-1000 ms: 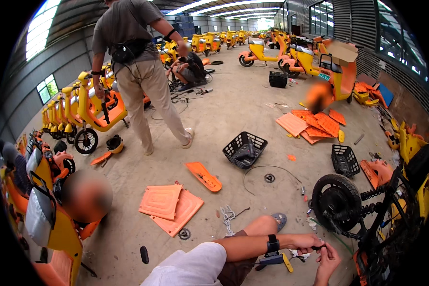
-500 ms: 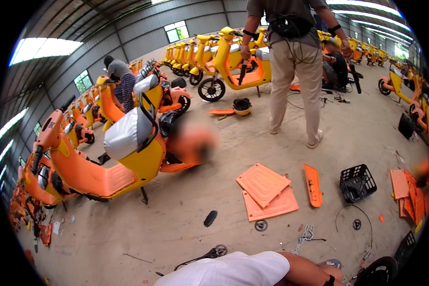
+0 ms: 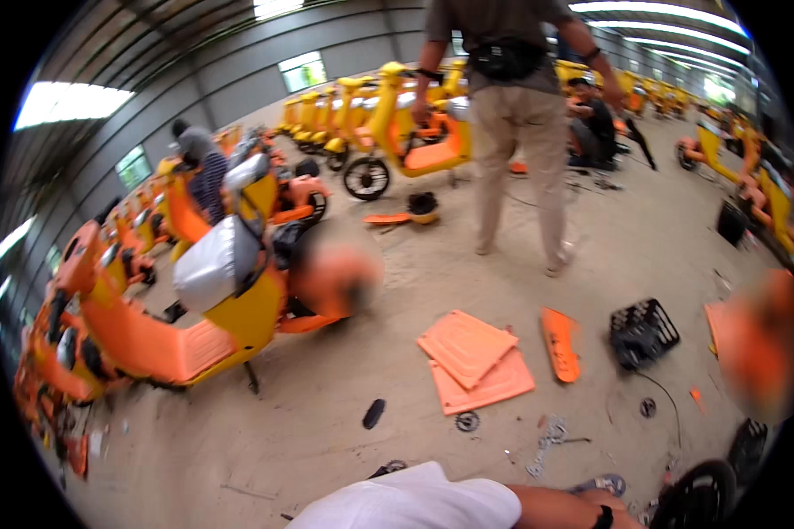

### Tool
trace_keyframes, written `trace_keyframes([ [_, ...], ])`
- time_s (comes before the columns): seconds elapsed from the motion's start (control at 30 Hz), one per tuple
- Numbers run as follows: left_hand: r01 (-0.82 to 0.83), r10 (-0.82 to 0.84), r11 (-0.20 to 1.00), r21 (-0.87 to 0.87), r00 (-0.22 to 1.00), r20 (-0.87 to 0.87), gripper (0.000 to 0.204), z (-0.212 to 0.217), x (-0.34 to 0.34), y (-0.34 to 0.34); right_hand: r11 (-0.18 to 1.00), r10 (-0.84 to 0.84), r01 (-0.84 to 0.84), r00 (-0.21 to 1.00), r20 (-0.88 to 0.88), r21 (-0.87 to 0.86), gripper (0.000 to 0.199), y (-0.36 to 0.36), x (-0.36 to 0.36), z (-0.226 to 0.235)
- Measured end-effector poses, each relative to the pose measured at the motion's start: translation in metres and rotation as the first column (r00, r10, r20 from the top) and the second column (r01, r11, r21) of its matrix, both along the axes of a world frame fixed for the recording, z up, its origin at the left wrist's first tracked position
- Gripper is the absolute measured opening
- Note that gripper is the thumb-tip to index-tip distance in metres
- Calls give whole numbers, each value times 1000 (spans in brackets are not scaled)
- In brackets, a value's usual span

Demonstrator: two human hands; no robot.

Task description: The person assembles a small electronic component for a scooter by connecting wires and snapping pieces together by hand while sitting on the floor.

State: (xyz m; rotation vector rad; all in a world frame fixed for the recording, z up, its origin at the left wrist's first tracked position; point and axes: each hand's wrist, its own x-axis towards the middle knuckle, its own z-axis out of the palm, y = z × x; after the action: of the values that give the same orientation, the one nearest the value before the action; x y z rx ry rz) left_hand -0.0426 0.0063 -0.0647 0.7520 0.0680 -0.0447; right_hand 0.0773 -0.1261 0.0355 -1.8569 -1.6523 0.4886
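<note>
A white sleeve (image 3: 406, 504) fills the lower edge. From it a bare arm (image 3: 547, 507) of mine reaches right, a black band (image 3: 603, 517) near its cut-off end. Neither of my hands shows; both lie outside the picture. Beyond the arm is a grey sandal (image 3: 607, 484). A black wheel (image 3: 699, 495) stands at the lower right, the thing nearest the arm's end. On the floor ahead lie a bundle of chain (image 3: 551, 441), a toothed chainring (image 3: 467, 421) and a black oval piece (image 3: 374, 413).
Two overlapping orange panels (image 3: 476, 361), a long orange part (image 3: 560, 344) and a black basket (image 3: 644, 333) lie on the floor. A yellow-orange scooter (image 3: 220, 331) stands left. Ahead, a person in beige trousers (image 3: 520, 167) stands; another person (image 3: 591, 128) sits low behind.
The whole view has shifted, so most floor things sit further left. A blurred orange shape looms larger at the right. The standing person's position looks much the same.
</note>
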Motion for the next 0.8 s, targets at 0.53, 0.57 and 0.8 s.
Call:
trace_keyframes([
  [0.53,-73,149,960,272,950,-273,38,1,25,-40,947,-269,313,897,-349,72,25,-9,35,-85],
  [0.57,-83,162,958,273,946,-281,38,9,20,-39,947,-266,307,915,-305,95,27,-6,35,-83],
  [0.8,-171,206,972,158,948,-242,34,25,14,-37,912,-320,342,938,-130,227,21,3,18,-35],
])
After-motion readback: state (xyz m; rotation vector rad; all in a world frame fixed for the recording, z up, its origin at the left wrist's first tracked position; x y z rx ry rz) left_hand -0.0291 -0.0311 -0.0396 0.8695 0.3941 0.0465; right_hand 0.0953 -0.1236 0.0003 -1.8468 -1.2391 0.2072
